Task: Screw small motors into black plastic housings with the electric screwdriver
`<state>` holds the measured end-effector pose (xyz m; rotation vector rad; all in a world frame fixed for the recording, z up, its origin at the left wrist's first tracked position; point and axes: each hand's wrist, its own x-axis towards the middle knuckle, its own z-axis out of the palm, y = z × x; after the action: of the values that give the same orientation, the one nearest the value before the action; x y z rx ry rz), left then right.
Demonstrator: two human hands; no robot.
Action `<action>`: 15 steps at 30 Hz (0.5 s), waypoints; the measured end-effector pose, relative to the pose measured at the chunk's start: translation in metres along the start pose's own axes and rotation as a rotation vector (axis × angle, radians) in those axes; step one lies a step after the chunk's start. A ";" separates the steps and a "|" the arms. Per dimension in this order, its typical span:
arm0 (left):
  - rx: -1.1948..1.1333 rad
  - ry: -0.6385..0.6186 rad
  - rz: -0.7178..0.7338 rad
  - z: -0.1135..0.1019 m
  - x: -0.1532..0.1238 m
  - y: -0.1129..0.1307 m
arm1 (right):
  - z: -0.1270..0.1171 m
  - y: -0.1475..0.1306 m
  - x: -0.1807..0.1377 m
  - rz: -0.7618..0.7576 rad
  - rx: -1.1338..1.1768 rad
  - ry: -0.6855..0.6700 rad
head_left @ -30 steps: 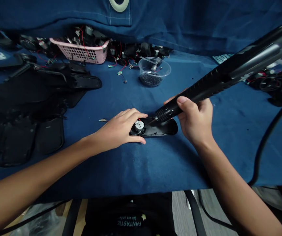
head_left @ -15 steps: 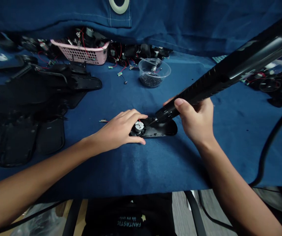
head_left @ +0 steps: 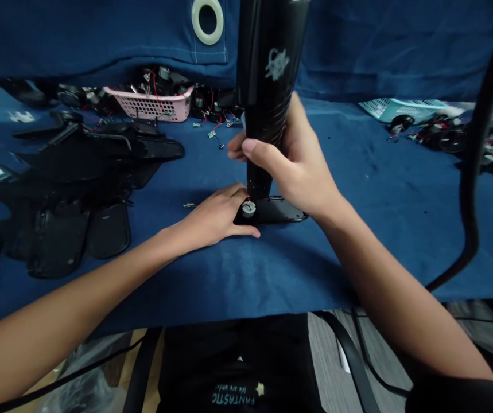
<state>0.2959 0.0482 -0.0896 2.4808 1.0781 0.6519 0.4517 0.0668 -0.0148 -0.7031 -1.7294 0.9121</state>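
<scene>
Slippage worries me: my right hand (head_left: 298, 166) is clenched round the upright screwdriver (head_left: 267, 86) over the black housing (head_left: 280, 211) on the blue cloth (head_left: 358, 229); my left hand (head_left: 218, 215) pins its end, fingers flat, 1 skid from the tip.

The black shirt (head_left: 236, 367) reads "FANTASTIC", upside down.

**Screwdriver swung upright**

A second ago we held the power screwdriver (head_left: 267, 86) slanting in from the far right of the black housing (head_left: 280, 211). Now it stands upright directly above the housing. Our right hand (head_left: 291, 163) has climbed from beside the housing to above it, wrapped round the barrel. The cable (head_left: 474, 160) now rises tall, well right of the housing.
</scene>
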 end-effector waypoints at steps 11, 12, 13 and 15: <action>0.008 0.041 0.030 0.002 -0.002 0.000 | 0.020 0.009 -0.009 -0.106 0.077 0.294; 0.006 0.040 0.027 0.002 -0.002 0.000 | 0.022 0.008 -0.008 -0.130 0.088 0.283; 0.006 0.036 0.023 0.002 -0.002 0.000 | 0.023 0.008 -0.007 -0.155 0.099 0.268; 0.010 0.030 0.010 0.003 -0.002 0.000 | 0.027 0.007 -0.005 -0.205 0.131 0.246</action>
<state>0.2962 0.0466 -0.0923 2.4945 1.0829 0.6908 0.4276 0.0601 -0.0285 -0.5174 -1.4783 0.7558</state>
